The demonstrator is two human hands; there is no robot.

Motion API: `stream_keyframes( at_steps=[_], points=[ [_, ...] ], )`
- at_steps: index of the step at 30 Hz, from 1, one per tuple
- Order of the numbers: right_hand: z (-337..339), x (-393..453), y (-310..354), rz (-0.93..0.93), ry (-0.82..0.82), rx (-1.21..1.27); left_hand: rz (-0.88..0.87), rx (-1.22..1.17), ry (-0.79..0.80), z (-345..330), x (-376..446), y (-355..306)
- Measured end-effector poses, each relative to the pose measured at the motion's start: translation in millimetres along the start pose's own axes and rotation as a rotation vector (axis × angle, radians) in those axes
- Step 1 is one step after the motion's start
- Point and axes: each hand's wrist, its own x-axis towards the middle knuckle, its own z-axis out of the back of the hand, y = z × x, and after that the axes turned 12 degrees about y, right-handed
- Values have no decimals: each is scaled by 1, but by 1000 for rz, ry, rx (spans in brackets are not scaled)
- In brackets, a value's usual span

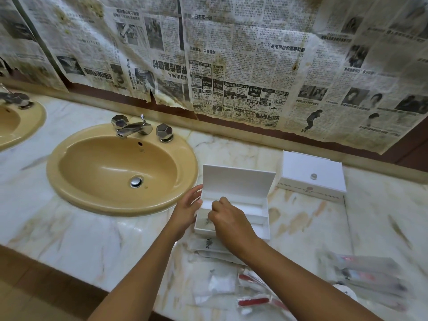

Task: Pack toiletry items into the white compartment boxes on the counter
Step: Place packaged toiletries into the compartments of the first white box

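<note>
An open white compartment box (253,206) sits on the marble counter right of the sink, its lid standing upright at the back. My left hand (188,208) rests flat against the box's left wall, fingers spread. My right hand (228,217) hovers over the box's front left compartment with fingers pinched together; a clear packet with a dark print (205,221) lies under the fingertips, and whether the fingers grip it is hidden. Another printed clear packet (208,244) lies just in front of the box.
A closed white box (312,176) stands behind to the right. Packets with red items (253,302) and toothpaste-like tubes in wrappers (366,274) lie near the counter's front edge. A tan sink (120,167) with a chrome tap (134,129) is at left; newspaper covers the wall.
</note>
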Motion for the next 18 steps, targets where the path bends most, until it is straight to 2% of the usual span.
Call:
stream_keyframes(
  at_steps=[5,10,12,15,18],
  points=[
    [-15,-3,-3,-48,89,114,14,5,0,1,1,1],
    [-11,1,0,-15,170,53,13,-11,11,3,4,4],
    [-5,4,-1,-50,294,90,10,-21,18,2,3,3],
    [4,9,1,-70,392,121,10,-12,18,2,3,3],
    [2,12,4,-95,347,234,9,5,13,5,4,6]
  ],
)
